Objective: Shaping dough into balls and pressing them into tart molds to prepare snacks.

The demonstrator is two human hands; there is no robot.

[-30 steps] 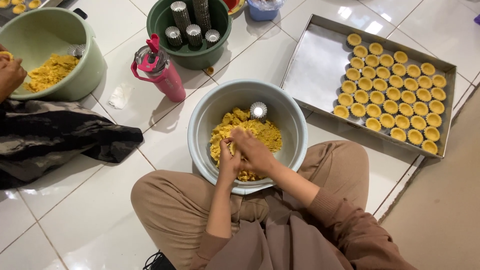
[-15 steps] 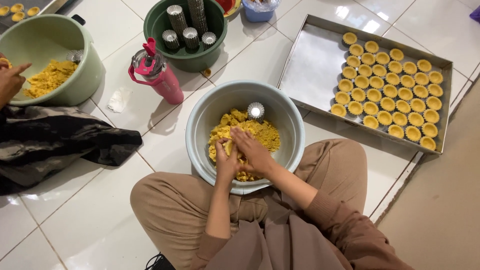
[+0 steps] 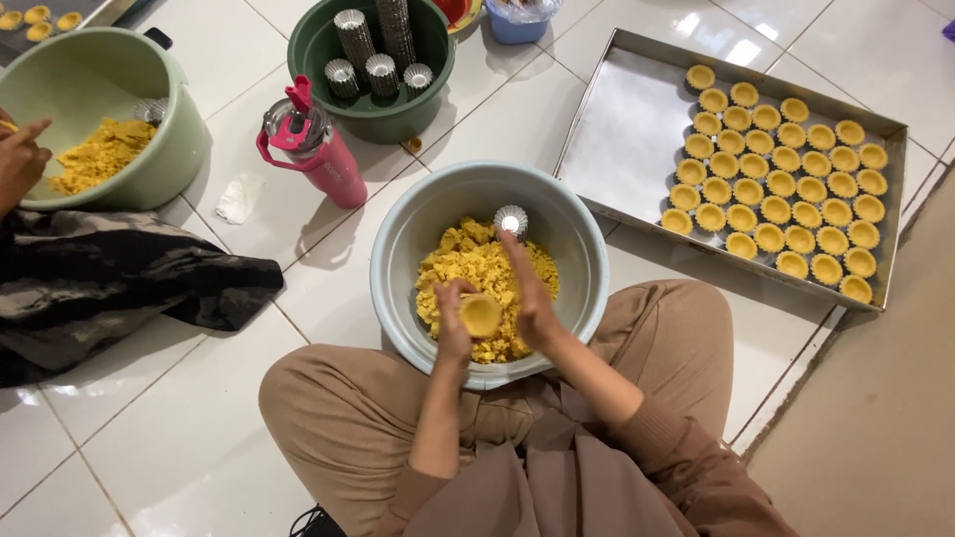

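1. At the far left edge, another person's hand (image 3: pixel 20 159) hovers by a pale green bowl (image 3: pixel 149 159) holding yellow dough, with a dark patterned cloth (image 3: pixel 119 283) spread below it.
2. A pink drinking bottle (image 3: pixel 316 151) stands on the white tiles, just in front of a dark green basin (image 3: pixel 328 99) stacked with fluted metal moulds.
3. The grey-blue bowl (image 3: pixel 577 249) sits between the seated person's knees, partly filled with crumbly yellow dough (image 3: pixel 487 273); one empty metal mould (image 3: pixel 511 220) lies on the dough at the far side.
4. The left hand (image 3: pixel 453 323) is inside the bowl, fingers curled around a small dough-filled tart shell (image 3: pixel 480 314), holding it just above the dough.
5. The right hand (image 3: pixel 527 298) is just beside the shell, fingers stretched out long and close together toward the empty mould; it grips nothing.
6. To the right, a metal baking tray (image 3: pixel 627 129) lies on the floor, with rows of filled tart shells (image 3: pixel 786 179) packed into its right half.
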